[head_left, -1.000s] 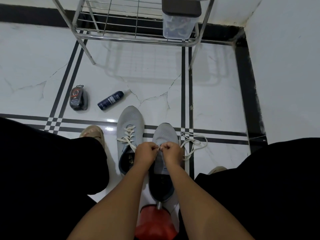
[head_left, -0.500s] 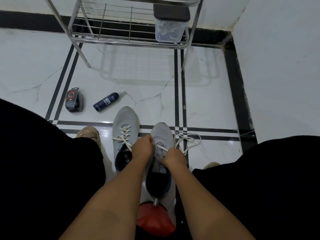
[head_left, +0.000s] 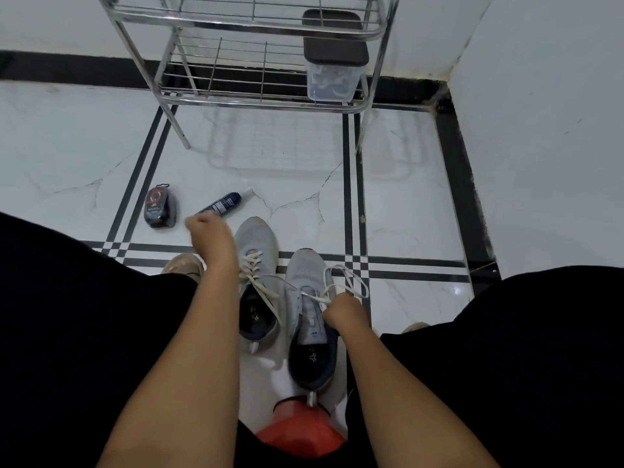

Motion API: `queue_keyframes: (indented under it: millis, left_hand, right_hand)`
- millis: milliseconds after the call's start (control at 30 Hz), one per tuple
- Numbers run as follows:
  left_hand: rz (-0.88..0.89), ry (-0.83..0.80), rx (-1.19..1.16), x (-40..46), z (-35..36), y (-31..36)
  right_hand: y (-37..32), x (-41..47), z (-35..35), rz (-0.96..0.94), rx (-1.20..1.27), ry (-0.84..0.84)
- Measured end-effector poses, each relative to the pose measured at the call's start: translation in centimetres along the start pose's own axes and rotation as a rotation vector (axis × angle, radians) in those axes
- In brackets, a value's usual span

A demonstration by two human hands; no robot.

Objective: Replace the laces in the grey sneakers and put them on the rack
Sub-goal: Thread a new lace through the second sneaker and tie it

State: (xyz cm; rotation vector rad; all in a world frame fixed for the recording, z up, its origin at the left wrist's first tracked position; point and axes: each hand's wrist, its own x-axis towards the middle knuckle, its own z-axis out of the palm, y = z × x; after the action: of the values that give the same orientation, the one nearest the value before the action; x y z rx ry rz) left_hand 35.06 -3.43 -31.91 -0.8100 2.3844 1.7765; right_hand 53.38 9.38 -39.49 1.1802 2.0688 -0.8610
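Two grey sneakers stand side by side on the white floor between my knees. The left sneaker (head_left: 256,236) has a cream lace threaded through it. On the right sneaker (head_left: 305,265) the cream lace (head_left: 351,276) is only partly threaded and loops loosely over its right side. My right hand (head_left: 341,310) pinches this lace at the sneaker's tongue. My left hand (head_left: 209,234) is raised to the left of the left sneaker, blurred, with curled fingers and nothing visible in it. The metal wire rack (head_left: 270,104) stands ahead against the wall.
A clear box with a dark lid (head_left: 332,79) sits on the rack's lower shelf. A dark spray bottle (head_left: 223,204) and a dark pouch (head_left: 158,206) lie on the floor at the left. A red object (head_left: 300,430) is behind the sneakers' heels. A white wall runs along the right.
My left hand has left the right sneaker's lace and swung up to the left, toward the spray bottle. My right hand stays on the lace. The camera has tilted up.
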Motion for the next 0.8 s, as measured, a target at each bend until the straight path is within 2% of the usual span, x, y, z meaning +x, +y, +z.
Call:
queue_keyframes:
  millis: [133, 167, 200, 333, 367, 433, 533, 633, 733, 800]
  left_hand:
    - [0.322, -0.641, 0.807, -4.1, 2.3, -6.5]
    - [0.373, -0.740, 0.954, -5.0, 2.7, -8.4]
    - [0.415, -0.783, 1.057, -5.7, 2.7, -9.8]
    - [0.529, -0.682, 1.204, -6.7, 2.5, -11.2]
    - [0.512, -0.656, 1.206, -6.5, 2.5, -10.8]
    - [0.398, -0.570, 1.066, -5.6, 2.5, -9.8]
    - [0.179, -0.331, 0.668, -4.2, 1.9, -7.9]
    - [0.051, -0.133, 0.320, -2.8, 1.3, -5.3]
    - [-0.135, -0.039, 0.094, -0.9, 1.2, -4.4]
    - [-0.246, -0.034, 0.068, 0.5, 1.3, -5.3]
  right_hand:
    - [-0.1, -0.2, 0.2, -0.002, 0.012, 0.000]
    - [-0.1, -0.2, 0.2, 0.001, 0.020, -0.007]
    - [0.0, -0.3, 0.2, 0.001, 0.027, -0.014]
    - [0.3, 0.0, 0.2, 0.002, 0.029, -0.021]
    - [0.4, 0.0, 0.2, 0.000, 0.032, -0.022]
    - [0.5, 0.2, 0.2, -0.006, 0.038, -0.031]
    - [0.8, 0.7, 0.0, 0.061, 0.095, -0.041]
    - [0.8, 0.9, -0.1, 0.111, 0.138, -0.052]
    - [0.6, 0.9, -0.1, 0.142, 0.199, -0.078]
    - [0.5, 1.2, -0.1, 0.145, 0.259, -0.100]
